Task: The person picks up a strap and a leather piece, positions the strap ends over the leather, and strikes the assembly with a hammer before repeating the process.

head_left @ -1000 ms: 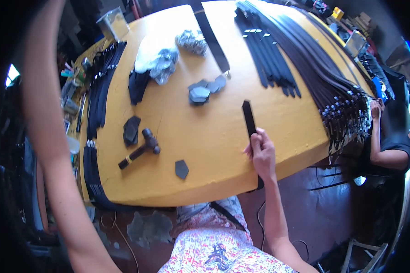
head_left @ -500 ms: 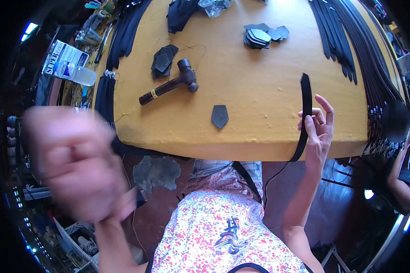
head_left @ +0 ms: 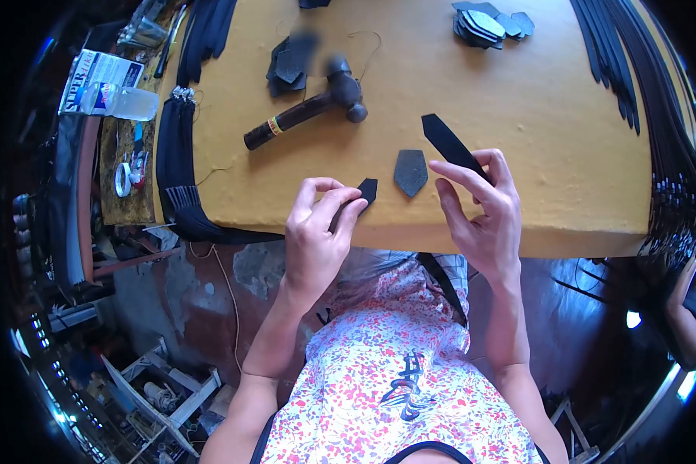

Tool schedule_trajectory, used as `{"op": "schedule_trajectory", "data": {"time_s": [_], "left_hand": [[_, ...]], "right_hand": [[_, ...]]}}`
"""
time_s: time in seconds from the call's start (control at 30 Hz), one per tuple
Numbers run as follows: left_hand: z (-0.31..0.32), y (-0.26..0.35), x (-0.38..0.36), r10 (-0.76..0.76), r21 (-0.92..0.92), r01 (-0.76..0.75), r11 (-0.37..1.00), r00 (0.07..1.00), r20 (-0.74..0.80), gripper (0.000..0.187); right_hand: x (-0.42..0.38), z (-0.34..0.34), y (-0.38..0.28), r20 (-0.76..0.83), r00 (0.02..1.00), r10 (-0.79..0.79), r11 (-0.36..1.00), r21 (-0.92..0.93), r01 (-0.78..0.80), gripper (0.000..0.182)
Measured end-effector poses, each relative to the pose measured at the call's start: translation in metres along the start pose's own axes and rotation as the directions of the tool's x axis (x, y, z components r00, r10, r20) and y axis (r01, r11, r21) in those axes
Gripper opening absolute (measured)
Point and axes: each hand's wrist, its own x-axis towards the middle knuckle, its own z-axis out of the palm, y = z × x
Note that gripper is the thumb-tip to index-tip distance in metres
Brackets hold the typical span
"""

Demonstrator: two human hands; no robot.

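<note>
Hammer [head_left: 311,111], one; bottle [head_left: 134,103], one; strap tips [head_left: 370,189] [head_left: 448,144], two; lone patch [head_left: 411,173], one; patch piles [head_left: 288,63] [head_left: 479,27], two, pieces overlapped, count uncertain.

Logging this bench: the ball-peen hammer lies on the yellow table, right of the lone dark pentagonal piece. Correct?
No: the head view shows the ball-peen hammer on the yellow table, but left of the lone dark pentagonal piece.

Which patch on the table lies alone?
The dark patch between left hand and right hand; others overlap in a left pile and right pile farther back.
</note>
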Motion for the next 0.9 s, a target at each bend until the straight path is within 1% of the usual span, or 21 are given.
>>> {"op": "schedule_trajectory", "data": {"time_s": [0.07,0.2,0.27,0.33,0.37,0.4,0.47,0.5,0.53,0.6,0.9], "left_hand": [[-0.006,0.008,0.001,0.055,0.055,-0.057,0.997,0.998,0.035,0.021],[-0.010,0.016,0.000,0.014,0.076,-0.023,0.997,0.993,0.114,0.027],[-0.007,0.012,-0.001,0.128,0.072,-0.132,0.989,0.990,0.056,0.032],[-0.001,0.008,-0.005,0.174,-0.029,-0.173,0.984,0.985,0.013,0.034],[0.004,0.004,-0.005,0.230,-0.078,-0.231,0.970,0.973,-0.022,0.036],[0.007,0.004,-0.003,0.225,-0.079,-0.226,0.971,0.974,-0.015,0.036],[0.014,0.006,-0.001,0.287,-0.021,-0.287,0.958,0.958,-0.009,0.037],[0.021,0.003,-0.001,0.287,-0.025,-0.287,0.957,0.958,-0.029,0.038],[0.024,0.004,-0.001,0.282,-0.028,-0.283,0.959,0.959,-0.023,0.038],[0.028,0.005,0.001,0.307,0.032,-0.307,0.951,0.952,0.005,0.040],[0.030,0.005,0.003,0.313,0.077,-0.313,0.947,0.950,0.022,0.041]], "right_hand": [[0.002,0.004,0.003,0.012,0.998,-0.068,0.995,-0.076,0.069,0.029],[0.003,0.008,0.006,0.036,0.999,-0.025,0.995,-0.097,0.029,0.030],[0.004,0.011,0.006,0.041,0.998,-0.041,0.990,-0.137,0.046,0.032],[0.003,0.011,0.006,0.044,0.997,-0.059,0.983,-0.169,0.065,0.033],[0.003,0.011,0.006,0.044,0.996,-0.079,0.975,-0.204,0.087,0.034],[0.003,0.012,0.006,0.047,0.996,-0.072,0.976,-0.203,0.080,0.034],[0.002,0.014,0.007,0.041,0.998,-0.058,0.978,-0.198,0.065,0.034],[0.001,0.014,0.008,0.044,0.998,-0.050,0.978,-0.199,0.058,0.034],[0.001,0.014,0.008,0.042,0.998,-0.056,0.977,-0.201,0.063,0.034],[0.001,0.015,0.009,0.039,0.998,-0.052,0.977,-0.207,0.059,0.034],[0.000,0.016,0.011,0.033,0.997,-0.068,0.976,-0.204,0.073,0.034]]}}
